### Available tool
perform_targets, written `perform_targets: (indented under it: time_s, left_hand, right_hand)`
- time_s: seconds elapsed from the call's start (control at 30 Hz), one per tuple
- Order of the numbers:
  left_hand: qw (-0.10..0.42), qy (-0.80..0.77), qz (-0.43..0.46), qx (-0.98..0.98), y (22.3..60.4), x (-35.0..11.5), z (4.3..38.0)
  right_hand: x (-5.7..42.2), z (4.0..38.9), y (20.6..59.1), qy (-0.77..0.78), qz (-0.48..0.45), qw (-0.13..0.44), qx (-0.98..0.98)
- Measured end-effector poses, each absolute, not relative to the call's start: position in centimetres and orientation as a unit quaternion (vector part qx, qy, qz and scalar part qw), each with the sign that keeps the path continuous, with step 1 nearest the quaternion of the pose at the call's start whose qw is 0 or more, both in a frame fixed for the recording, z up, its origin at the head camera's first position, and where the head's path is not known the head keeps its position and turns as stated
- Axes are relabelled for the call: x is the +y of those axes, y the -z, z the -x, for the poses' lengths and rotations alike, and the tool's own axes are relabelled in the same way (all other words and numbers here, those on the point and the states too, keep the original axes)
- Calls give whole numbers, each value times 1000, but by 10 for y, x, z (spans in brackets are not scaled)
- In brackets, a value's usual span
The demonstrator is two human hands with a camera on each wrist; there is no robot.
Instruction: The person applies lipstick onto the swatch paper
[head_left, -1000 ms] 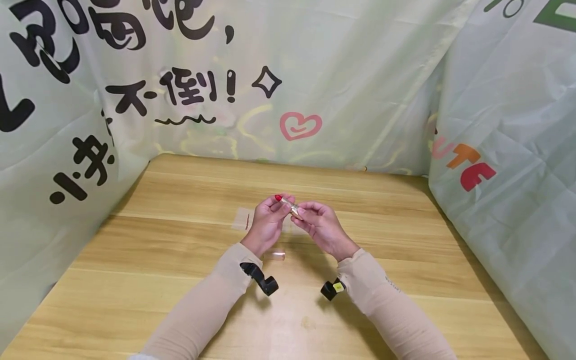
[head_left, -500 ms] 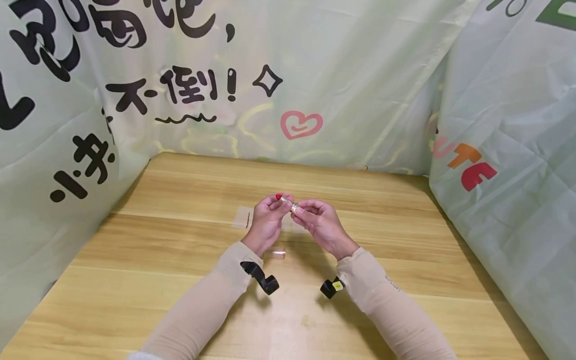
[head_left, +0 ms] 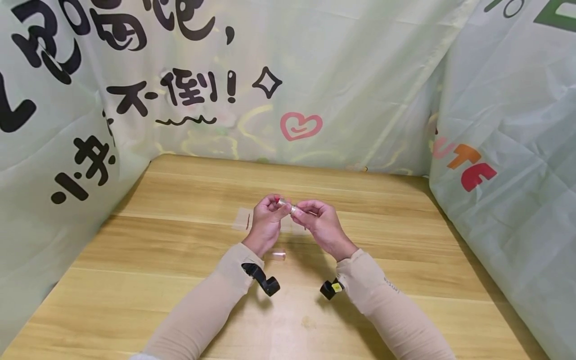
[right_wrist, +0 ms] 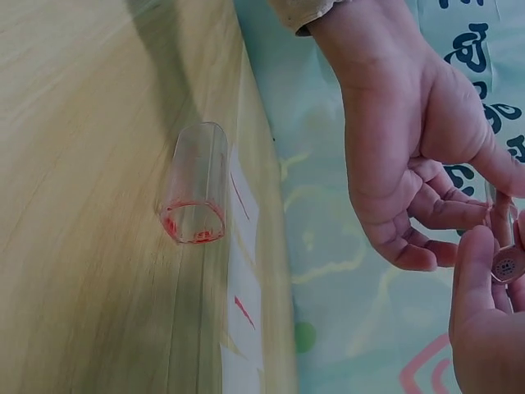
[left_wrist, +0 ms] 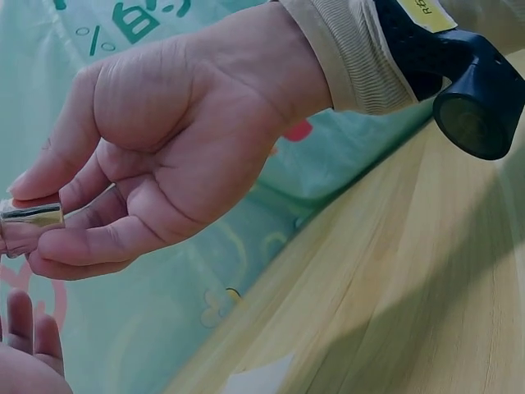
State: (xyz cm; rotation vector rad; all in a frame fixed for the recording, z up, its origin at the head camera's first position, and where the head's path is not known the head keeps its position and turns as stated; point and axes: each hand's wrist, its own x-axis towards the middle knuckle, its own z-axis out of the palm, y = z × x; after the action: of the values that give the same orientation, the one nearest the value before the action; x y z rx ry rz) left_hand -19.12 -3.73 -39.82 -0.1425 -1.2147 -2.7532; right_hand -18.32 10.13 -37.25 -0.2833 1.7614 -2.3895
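Observation:
In the head view a lipstick (head_left: 282, 202) with a metallic tube and a small bit of red tip showing is held between both hands, above the table. My left hand (head_left: 266, 226) pinches the tube near the red end. My right hand (head_left: 318, 221) grips the base end with thumb and fingers; in the left wrist view its thumb presses on the shiny gold tube (left_wrist: 34, 215). The lipstick's round base (right_wrist: 509, 264) faces out in the right wrist view. A clear cap (right_wrist: 197, 176) with red smears inside its rim lies on its side on the table, close to my left wrist.
Pale paper pieces (head_left: 241, 220) with red strokes lie behind the hands, partly hidden by them. The wooden table (head_left: 180, 280) is bordered by printed fabric (head_left: 351, 100) at the back and both sides. Black cameras (head_left: 267, 286) hang below the wrists.
Less of the red tip shows at the end of the tube than before. The right fingers have shifted slightly around the base; both hands stay in about the same place.

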Motion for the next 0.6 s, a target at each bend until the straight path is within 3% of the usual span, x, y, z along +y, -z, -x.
perform_targets:
  time_s: [0.2, 0.4, 0.6]
  left_hand:
    - [57, 907, 74, -411, 398, -37, 192]
    - [-1, 918, 131, -375, 405, -42, 191]
    - [-24, 903, 200, -380, 411, -47, 192]
  right_hand:
    - [102, 181, 374, 743, 119, 61, 655]
    - [106, 181, 370, 801, 105, 95, 582]
    - [109, 181, 367, 834, 102, 123, 528]
